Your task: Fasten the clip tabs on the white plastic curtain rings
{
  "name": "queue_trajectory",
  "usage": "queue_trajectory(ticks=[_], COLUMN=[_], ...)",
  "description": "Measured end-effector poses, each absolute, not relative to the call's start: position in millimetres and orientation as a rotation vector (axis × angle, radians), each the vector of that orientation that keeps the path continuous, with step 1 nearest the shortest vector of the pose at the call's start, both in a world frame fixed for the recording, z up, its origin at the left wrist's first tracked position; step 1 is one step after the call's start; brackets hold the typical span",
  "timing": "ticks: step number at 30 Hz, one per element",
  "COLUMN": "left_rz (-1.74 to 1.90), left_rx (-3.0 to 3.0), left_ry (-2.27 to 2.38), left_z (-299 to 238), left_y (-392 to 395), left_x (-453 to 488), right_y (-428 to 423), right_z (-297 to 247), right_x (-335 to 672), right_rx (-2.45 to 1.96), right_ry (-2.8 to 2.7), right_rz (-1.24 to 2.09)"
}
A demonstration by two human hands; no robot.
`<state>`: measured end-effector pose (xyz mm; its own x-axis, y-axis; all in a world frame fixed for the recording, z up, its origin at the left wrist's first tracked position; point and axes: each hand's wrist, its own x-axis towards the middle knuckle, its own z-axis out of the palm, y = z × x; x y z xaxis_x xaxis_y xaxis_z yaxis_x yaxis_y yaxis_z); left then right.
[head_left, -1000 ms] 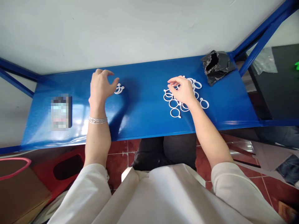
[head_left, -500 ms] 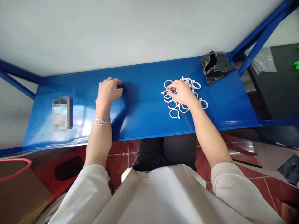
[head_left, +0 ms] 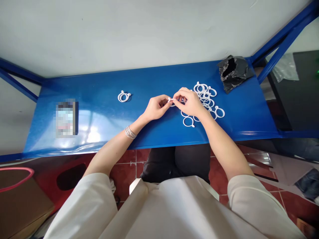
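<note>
Beside the pile of white rings (head_left: 205,99), pinching one ring (head_left: 170,99) between left hand (head_left: 157,108) and right hand (head_left: 190,102), newly brought together; now working two-handed.

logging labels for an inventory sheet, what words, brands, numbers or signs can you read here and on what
No text can be read in this view.
Pixelated object at the left of the blue table: blurred out, nothing legible.
White rings: no lettering can be made out.
Black bag: no print can be made out.
</note>
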<state>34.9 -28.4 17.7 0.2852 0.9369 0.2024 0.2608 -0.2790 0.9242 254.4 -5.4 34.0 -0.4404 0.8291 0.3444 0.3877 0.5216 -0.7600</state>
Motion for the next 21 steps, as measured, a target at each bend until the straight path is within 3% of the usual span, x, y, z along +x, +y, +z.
queue_trajectory(ticks=[6, 9, 21], left_rz=[0.891, 0.806, 0.751], left_rx=[1.419, 1.297, 1.178], left_ry=[0.782, 0.717, 0.609], left_z=[32, 35, 34], left_y=[-22, -24, -25], left_x=[21, 24, 32], right_y=[-11, -12, -18], right_z=[45, 49, 44], right_x=[252, 249, 235], right_rx=[-0.820, -0.741, -0.673], right_ry=[-1.740, -1.665, -1.692], right_rz=[1.656, 1.886, 1.802])
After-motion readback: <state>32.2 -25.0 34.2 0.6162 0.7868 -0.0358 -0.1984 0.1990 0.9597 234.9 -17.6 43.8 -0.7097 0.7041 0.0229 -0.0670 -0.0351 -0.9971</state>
